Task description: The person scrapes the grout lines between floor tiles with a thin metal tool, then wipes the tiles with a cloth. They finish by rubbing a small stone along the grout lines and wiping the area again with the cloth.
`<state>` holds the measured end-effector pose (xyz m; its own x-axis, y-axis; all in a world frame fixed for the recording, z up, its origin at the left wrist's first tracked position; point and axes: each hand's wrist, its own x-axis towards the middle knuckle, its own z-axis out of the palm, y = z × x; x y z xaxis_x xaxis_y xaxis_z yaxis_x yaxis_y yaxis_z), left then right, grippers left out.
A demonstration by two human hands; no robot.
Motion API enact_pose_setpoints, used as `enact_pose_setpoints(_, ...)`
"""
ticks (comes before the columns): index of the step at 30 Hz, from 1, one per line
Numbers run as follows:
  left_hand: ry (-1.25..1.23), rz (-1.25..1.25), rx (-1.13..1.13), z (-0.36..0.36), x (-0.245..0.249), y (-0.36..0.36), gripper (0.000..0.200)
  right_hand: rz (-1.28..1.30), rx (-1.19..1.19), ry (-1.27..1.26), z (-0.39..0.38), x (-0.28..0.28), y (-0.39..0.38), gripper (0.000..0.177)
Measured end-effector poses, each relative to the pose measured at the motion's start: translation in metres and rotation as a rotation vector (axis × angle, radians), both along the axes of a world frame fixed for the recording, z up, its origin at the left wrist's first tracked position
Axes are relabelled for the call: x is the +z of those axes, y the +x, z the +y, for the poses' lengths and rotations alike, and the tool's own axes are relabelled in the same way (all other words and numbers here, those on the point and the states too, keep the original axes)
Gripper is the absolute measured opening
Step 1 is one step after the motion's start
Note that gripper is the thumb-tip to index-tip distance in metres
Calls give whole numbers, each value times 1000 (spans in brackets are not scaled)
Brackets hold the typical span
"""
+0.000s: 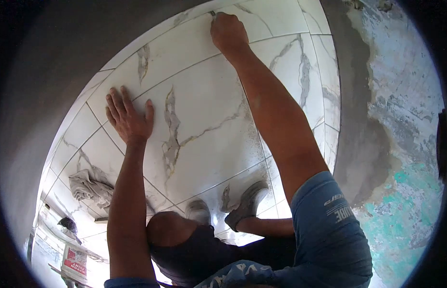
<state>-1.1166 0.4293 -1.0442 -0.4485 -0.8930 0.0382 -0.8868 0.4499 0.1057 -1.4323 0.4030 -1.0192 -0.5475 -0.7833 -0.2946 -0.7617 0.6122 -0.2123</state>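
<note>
My left hand (pixel 130 117) lies flat on the marble-patterned floor tiles (pixel 209 105), fingers spread and holding nothing. Farther off, my right hand (pixel 228 32) is closed in a fist low over the tiles, close to the foot of the wall. A small dark tip pokes out at its left side, but the fingers hide the rest of what it grips. Thin grout lines run between the tiles. Fine grit (pixel 252 129) is scattered along one joint, left of my right forearm.
A crumpled grey cloth (pixel 90 188) lies on the tiles left of my left forearm. My shoes (pixel 252 199) are on the floor below. A grey plastered wall (pixel 50 62) curves along the left, and a patchy wall (pixel 401 120) stands at right. A red-and-white paint container (pixel 74 263) is at lower left.
</note>
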Motion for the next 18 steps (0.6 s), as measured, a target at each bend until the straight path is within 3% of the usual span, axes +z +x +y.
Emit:
enact_pose_setpoints(4,-20,7,-13,1,1,1,78,14,97,-61,7,1,-5,22)
enact_pose_setpoints(6,-18,12,-8,1,0,1,78,145,257,24,9,8,-5,21)
enact_pose_setpoints(12,7,-3,5,-1,3,1,77,-8,0,-53,5,10,-7,20)
enact_pose_setpoints(18,-3,23,-5,-1,3,1,78,-28,67,-87,4,4,-10,21)
